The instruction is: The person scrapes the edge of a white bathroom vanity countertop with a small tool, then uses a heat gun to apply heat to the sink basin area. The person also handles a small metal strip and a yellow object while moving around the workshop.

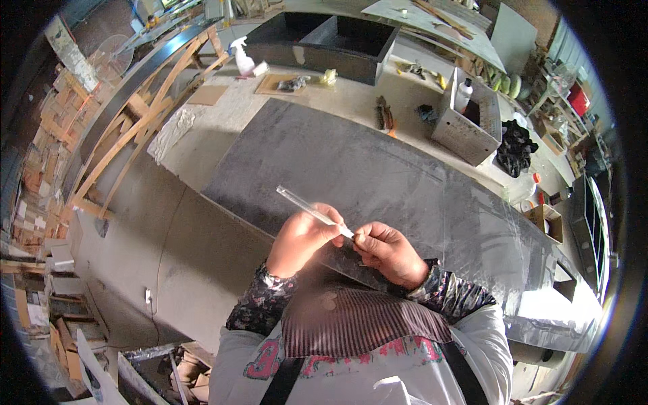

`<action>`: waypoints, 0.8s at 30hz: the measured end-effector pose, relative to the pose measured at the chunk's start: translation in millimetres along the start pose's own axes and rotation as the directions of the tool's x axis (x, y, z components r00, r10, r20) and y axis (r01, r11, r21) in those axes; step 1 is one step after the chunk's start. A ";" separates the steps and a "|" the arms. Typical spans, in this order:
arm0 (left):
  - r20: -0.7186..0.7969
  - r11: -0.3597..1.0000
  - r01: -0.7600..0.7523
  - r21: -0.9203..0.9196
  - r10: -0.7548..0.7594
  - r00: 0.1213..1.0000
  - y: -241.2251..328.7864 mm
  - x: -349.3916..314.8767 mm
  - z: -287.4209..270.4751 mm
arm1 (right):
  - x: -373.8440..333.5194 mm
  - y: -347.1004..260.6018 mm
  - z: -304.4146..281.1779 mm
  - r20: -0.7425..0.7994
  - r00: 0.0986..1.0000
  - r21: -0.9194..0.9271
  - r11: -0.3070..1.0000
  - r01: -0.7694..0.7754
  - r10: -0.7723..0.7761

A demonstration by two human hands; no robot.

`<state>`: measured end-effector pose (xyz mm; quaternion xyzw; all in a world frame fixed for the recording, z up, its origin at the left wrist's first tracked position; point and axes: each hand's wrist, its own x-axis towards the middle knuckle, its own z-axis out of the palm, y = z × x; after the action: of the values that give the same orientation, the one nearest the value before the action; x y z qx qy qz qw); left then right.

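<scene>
My left hand (302, 237) is closed around a slim, clear, pen-like tube (300, 202). Its far end points up and to the left, and its whitish tip reaches toward the other hand. My right hand (393, 255) is closed at that tip, thumb and fingers pinched together. What sits between those fingers is too small to make out. Both hands are above the near edge of a large dark grey slab (337, 155), close to my striped apron (364, 320).
Behind the slab are a black divided box (317, 57), a white spray bottle (241, 57) and a pale bin (466, 128) holding a bottle. A black plastic bag (516, 150) lies at right. Curved wooden framing (145, 128) stands left, and a scrap-filled box (148, 374) lower left.
</scene>
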<state>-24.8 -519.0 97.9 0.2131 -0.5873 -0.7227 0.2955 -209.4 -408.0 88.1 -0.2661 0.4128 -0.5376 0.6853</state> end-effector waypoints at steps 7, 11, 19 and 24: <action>0.013 0.998 0.030 -0.061 -0.029 0.999 -4.3 0.8 0.6 | 4.8 -0.4 -2.9 0.034 0.999 0.063 0.998 0.020 -0.022; -0.011 0.996 0.017 -0.086 -0.018 1.000 -9.6 1.4 -0.1 | 3.4 -1.7 -2.5 0.062 0.997 0.114 0.993 0.036 -0.044; 0.046 0.976 0.041 -0.213 -0.032 0.998 -14.2 -1.6 0.1 | 4.0 -3.7 3.7 0.116 0.986 0.126 0.987 0.104 -0.118; 0.081 0.968 0.053 -0.243 -0.034 0.996 -15.4 -1.6 0.1 | 2.4 -10.0 3.7 0.227 0.974 -0.046 0.999 0.028 -0.016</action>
<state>-26.4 -515.8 82.8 0.1601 -0.4995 -0.8036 0.2812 -211.2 -413.4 97.4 -0.3468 0.3420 -0.5012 0.7152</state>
